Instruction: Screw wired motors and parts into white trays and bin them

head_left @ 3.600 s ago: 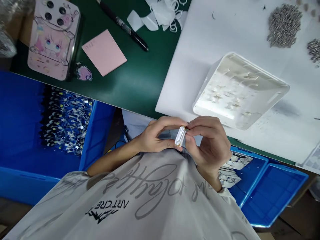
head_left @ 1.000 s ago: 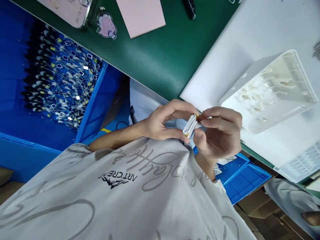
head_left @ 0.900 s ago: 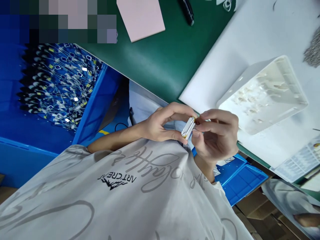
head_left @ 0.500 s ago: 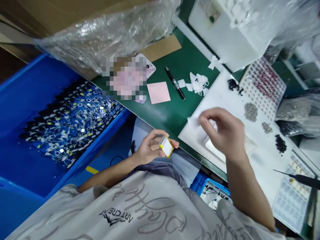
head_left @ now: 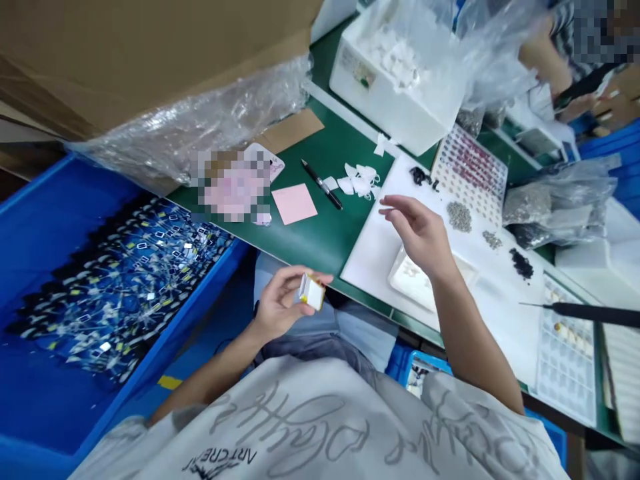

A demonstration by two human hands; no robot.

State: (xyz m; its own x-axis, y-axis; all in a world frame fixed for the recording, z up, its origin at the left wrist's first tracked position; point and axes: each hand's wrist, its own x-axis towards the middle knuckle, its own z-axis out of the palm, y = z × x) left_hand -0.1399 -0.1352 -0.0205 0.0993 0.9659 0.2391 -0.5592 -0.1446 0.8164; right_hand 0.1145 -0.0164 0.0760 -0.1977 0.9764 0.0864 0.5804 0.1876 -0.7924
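My left hand (head_left: 283, 301) pinches a small flat battery (head_left: 313, 293) between thumb and fingers, above my lap. The battery has a white face, a silvery side and yellow tape along its edges. Over the white work mat (head_left: 370, 243) hovers my right hand (head_left: 420, 237), thumb and fingers slightly apart, nothing visible between them. Just beyond its fingertips, several white paper-like pieces (head_left: 357, 180) lie scattered on the green tabletop (head_left: 320, 230). Beneath the right hand, a shallow white tray (head_left: 400, 280) with small pale parts is partly covered.
A blue bin (head_left: 200, 280) of wired parts stands at left. On the table are a pen (head_left: 321, 185), a pink note (head_left: 295, 204), silver parts (head_left: 459, 217), black parts (head_left: 521, 264) and a white box (head_left: 395, 100). A thin-tipped screwdriver (head_left: 590, 313) juts in from the right.
A white scrap seen at my right fingertips no longer shows there, and those fingers have parted. My left hand keeps the battery. The whole view has shifted.
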